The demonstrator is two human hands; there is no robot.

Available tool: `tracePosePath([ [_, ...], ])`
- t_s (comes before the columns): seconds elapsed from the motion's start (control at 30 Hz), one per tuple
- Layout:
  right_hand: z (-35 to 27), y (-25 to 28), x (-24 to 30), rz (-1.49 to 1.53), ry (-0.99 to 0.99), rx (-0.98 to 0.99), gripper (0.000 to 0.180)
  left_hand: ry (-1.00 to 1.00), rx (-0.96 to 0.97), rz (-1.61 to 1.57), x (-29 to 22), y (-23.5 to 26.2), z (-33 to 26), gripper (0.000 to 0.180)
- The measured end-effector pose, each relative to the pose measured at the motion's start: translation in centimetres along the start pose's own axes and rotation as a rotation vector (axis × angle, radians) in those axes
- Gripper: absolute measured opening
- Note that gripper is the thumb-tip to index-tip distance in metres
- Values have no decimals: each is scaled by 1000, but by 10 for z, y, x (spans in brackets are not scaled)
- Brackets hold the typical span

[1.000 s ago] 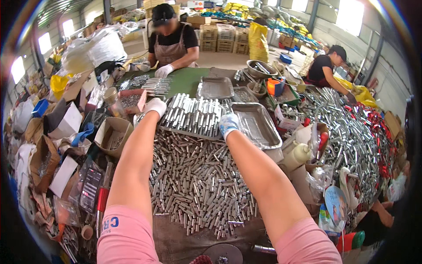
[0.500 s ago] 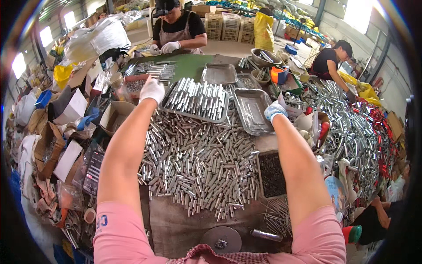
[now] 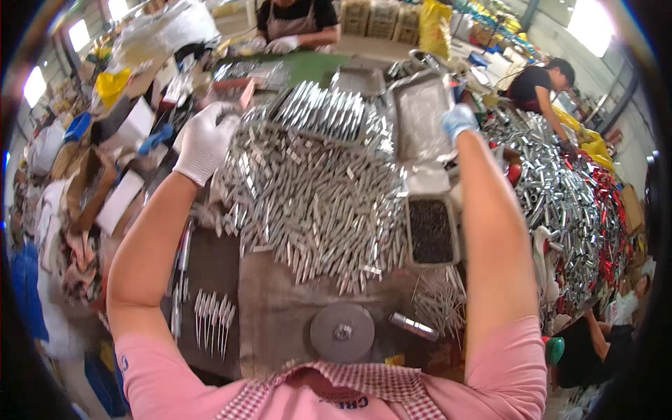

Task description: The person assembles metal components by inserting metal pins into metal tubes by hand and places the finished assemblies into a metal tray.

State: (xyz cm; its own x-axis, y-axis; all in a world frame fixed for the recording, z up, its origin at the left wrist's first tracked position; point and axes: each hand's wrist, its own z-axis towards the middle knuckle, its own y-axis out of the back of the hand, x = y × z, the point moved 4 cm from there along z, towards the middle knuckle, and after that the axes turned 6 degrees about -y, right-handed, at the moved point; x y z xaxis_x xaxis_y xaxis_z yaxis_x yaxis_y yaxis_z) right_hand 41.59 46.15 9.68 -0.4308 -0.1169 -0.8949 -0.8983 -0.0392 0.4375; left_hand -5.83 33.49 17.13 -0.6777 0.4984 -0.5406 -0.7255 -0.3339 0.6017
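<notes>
My left hand [image 3: 204,140], in a white glove, is open with its fingers slightly curved. It hovers by the left edge of a wide heap of short grey metal rods [image 3: 315,196], and I see nothing in it. My right hand [image 3: 460,120], in a pale blue and white glove, is blurred but closes on the right rim of a shallow metal tray [image 3: 413,94] with nothing in it. Left of that tray, a second tray holds shiny metal rods [image 3: 318,108] laid side by side in rows.
A tray of small dark pins [image 3: 430,231] stands at the heap's right. Nearer me are a round grey disc [image 3: 342,332], a metal cylinder [image 3: 414,326] and thin rods [image 3: 439,304]. A co-worker [image 3: 301,24] sits opposite; another person [image 3: 537,87] reaches into parts at right.
My left hand has drawn back from the filled tray's left corner, toward me. My right hand and the tray it holds have shifted slightly right and away. The whole view has tilted down.
</notes>
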Motion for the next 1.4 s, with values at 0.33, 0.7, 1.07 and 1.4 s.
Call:
tracePosePath([
  [0.33,-95,132,-33,1394,111,-143,46,-41,223,-84,-90,32,-189,18],
  [0.7,-53,148,172,734,495,-142,22,140,21,74,-108,52,-337,17],
  [1.07,-113,166,106,1545,123,-656,47,250,-202,435,-83,122,-446,21],
  [1.4,-402,303,161,1717,986,-827,31,1783,-607,858,-17,298,-696,45],
])
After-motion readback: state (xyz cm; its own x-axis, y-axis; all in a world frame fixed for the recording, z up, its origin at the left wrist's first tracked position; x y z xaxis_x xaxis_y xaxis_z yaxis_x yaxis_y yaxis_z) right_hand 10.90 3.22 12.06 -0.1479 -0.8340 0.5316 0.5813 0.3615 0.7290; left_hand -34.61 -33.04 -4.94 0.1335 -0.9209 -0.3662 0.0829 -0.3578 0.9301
